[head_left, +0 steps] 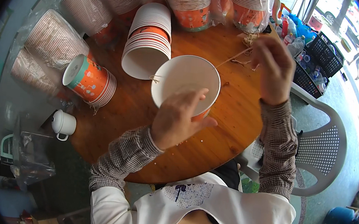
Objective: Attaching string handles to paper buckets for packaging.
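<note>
A white-lined paper tub with an orange outside stands mouth up on the wooden table. My left hand is at its near side, fingers and thumb apart, partly covering the opening. Up and to the right of the tub, my right hand is raised with curled fingers. A thin tan string runs taut from the tub's right rim up to my right fingers. A knotted bit of similar string shows at the left rim.
Nested tubs lie behind; a shorter stack lies left. Plastic-wrapped tub stacks line the far edge. Loose string lies far right. A lidded white mug is at left. A white plastic chair and black crates stand right.
</note>
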A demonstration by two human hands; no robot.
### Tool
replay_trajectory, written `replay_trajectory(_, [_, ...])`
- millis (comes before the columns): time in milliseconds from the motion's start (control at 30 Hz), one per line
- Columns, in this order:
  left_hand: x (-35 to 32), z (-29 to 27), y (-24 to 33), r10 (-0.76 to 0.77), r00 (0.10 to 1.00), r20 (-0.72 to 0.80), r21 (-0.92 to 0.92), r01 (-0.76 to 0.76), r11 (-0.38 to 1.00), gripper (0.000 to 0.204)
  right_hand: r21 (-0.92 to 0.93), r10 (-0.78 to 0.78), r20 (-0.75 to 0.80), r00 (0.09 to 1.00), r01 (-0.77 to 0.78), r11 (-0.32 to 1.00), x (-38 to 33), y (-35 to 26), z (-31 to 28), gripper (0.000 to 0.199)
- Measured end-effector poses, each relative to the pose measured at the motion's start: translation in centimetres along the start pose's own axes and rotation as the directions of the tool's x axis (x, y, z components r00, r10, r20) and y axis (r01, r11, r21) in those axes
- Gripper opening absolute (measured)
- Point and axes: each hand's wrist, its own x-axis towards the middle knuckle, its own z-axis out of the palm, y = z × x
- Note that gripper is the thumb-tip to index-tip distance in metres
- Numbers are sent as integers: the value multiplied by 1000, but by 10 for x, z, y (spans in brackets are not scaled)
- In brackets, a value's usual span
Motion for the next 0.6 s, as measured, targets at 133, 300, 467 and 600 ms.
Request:
replay_trajectory(133, [-8, 4, -6, -50, 996, 80, 138, 39, 990, 43, -38, -74, -80, 994, 71, 997, -6, 11, -15, 8])
replay_trajectory(300, [-19, -24, -25, -305, 952, 0, -453, 273, 849, 23, 102, 126, 38, 991, -129, 986, -68, 41, 14, 5])
replay_trajectory(467, [-34, -47, -33, -368, 925, 93, -569, 353, 743, 28, -9, -4, 144, 990, 5, 1000, -103, 29, 51, 10])
replay_trajectory(600, [-43, -50, -31, -398, 915, 72, -547, 370, 751, 30, -104, -60, 126, 990, 73, 992, -108, 15, 68, 12])
